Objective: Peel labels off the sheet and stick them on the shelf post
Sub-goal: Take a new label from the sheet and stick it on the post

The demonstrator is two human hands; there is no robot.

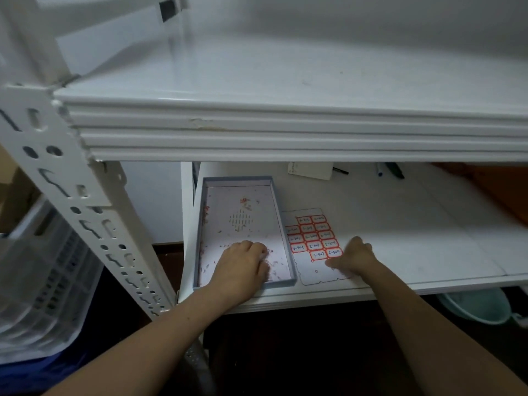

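Right hand (353, 257) pins near-right edge of label sheet (314, 244), prob. to steady it; left hand (243, 262) curled in tray (200, 224), contents can't tell; shelf post (71, 195) far left.

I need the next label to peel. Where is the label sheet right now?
The label sheet lies flat on the lower shelf, just right of the shallow blue-rimmed tray, with the right hand resting on its near right corner.

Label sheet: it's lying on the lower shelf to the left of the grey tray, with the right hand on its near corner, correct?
Not quite. In the head view the label sheet lies to the right of the grey tray, not the left. The right hand does rest on its near corner.
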